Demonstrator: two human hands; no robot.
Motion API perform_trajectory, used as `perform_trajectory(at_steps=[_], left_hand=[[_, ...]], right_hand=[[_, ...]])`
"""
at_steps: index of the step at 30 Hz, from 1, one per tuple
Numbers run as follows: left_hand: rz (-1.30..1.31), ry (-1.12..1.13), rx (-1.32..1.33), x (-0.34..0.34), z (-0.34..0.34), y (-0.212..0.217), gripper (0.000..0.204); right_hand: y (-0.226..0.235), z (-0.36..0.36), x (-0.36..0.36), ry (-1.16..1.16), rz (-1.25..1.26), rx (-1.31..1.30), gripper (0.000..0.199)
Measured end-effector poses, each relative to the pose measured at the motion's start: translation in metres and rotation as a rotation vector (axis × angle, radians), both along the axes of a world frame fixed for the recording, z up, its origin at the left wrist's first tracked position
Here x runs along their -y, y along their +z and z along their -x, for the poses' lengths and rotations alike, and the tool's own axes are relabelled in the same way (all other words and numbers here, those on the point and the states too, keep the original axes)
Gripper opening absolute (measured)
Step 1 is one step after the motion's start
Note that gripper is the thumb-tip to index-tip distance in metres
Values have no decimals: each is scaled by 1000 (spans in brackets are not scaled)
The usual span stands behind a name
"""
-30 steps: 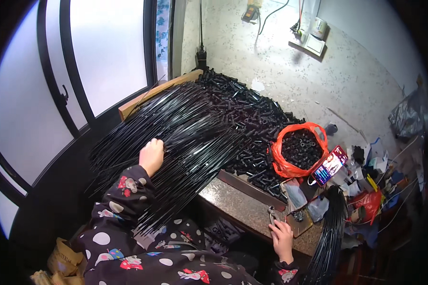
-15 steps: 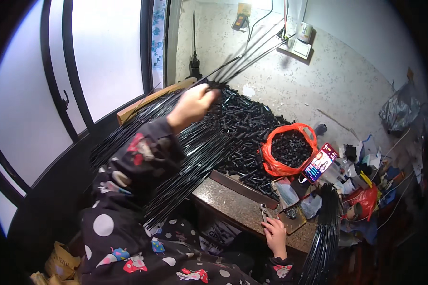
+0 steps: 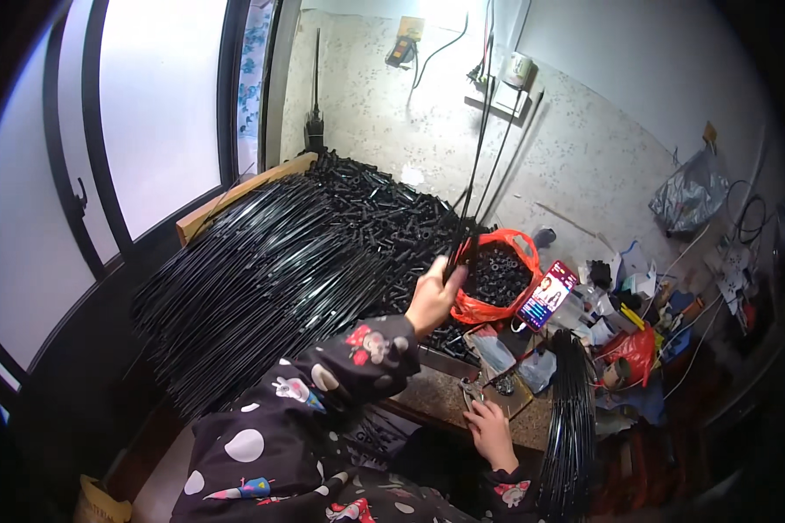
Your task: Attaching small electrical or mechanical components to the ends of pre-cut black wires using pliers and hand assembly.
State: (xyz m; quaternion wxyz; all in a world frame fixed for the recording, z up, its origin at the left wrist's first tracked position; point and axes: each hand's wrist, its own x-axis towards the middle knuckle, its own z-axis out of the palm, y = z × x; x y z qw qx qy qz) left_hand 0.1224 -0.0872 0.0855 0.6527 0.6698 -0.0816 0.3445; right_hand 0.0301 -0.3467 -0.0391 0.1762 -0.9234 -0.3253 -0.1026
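Gripping blk rods (image 3: 476, 166) w/ L hand (image 3: 434, 298); R hand (image 3: 494, 431) at pliers (image 3: 468, 394), can't tell if gripped.

Bare hands (image 3: 432, 301); dark sleeves (image 3: 344, 379); pale dots (image 3: 244, 445); cartoon figures (image 3: 371, 345).

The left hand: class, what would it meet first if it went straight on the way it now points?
Probably the red plastic bag, holding small black rings. The left hand points up and right toward it, though depth is unclear.
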Motion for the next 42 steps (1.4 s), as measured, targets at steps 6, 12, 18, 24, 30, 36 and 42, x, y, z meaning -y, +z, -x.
perform_trajectory(at_steps=[6, 12, 18, 24, 30, 36, 42], left_hand=[[298, -332, -8, 24, 31, -11, 21], [754, -726, -261, 16, 72, 15, 26], [722, -1001, -447, -34, 81, -1, 55], [-87, -792, -653, -90, 109, -29, 45], [-1042, 457, -733, -189, 130, -66, 23], [-1430, 769, -729, -251, 154, -116, 14], [-1347, 761, -600, -262, 150, -113, 12]], right_hand=[[88, 37, -89, 109, -544, 69, 41], [50, 30, -111, 217, -737, -495, 57], [53, 47, -105, 264, -1345, -1329, 18], [58, 48, -119, 174, -1297, -1140, 13], [74, 41, -92, 135, -1234, -999, 19], [72, 30, -101, 156, -1169, -708, 31], [63, 36, -95, -34, -1155, -861, 24]])
